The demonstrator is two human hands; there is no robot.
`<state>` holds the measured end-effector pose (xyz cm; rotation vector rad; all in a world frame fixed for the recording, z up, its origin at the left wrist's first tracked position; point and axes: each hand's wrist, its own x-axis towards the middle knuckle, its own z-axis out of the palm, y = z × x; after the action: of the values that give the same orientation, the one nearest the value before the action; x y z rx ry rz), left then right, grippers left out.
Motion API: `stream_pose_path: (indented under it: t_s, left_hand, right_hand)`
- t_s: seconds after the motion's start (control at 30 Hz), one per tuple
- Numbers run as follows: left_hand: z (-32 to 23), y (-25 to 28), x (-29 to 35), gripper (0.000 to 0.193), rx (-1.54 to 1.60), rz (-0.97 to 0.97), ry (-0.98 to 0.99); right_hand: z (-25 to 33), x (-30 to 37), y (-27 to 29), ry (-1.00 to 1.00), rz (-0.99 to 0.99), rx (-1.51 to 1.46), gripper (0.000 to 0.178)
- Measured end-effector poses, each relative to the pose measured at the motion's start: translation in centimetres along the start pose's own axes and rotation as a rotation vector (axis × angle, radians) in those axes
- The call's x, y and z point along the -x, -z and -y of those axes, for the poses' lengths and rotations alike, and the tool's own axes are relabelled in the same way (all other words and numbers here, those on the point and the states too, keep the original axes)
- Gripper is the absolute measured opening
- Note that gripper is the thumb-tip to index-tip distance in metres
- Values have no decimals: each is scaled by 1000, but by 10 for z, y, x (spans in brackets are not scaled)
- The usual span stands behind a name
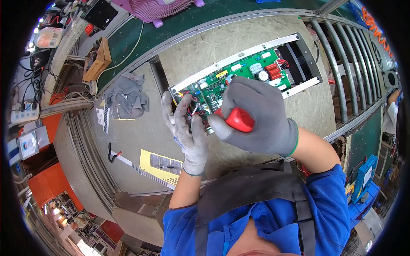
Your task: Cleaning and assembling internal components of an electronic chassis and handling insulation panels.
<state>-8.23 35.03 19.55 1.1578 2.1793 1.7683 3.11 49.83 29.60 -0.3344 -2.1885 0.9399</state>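
- One grey worktop [194,49] spreads before me.
- A framed green circuit board [247,62] lies on it.
- My right hand [267,113] clamps a red handle [240,120] over the board.
- My left hand [188,132], fingers apart, is at the board's left end.

A grey worktop [124,150] fills the middle, with a row of metal rollers [336,70] at its right, a green bench [230,10] and a pink fan [160,8] along the far side, a green panel [365,136] below the rollers, orange panels [53,183] at the lower left, and bright lights [56,211] glowing beyond
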Motion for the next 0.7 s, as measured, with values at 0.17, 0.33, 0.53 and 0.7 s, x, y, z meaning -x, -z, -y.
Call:
stream_pose_path:
  t_s: [0.17,0.33,0.53,0.7]
  left_hand:
    - [3,10,0,45,-74,115,-8]
    - [8,21,-30,45,-414,290,-426]
    - [46,6,-126,31,-158,160,-414]
    - [79,10,-158,35,-260,252,-495]
  right_hand:
    - [-20,5,26,-233,-73,-231,22]
    - [-60,30,72,-534,-379,-652,16]
    - [-33,27,56,-407,-560,-558,23]
    - [-4,-6,19,-97,-383,14,22]
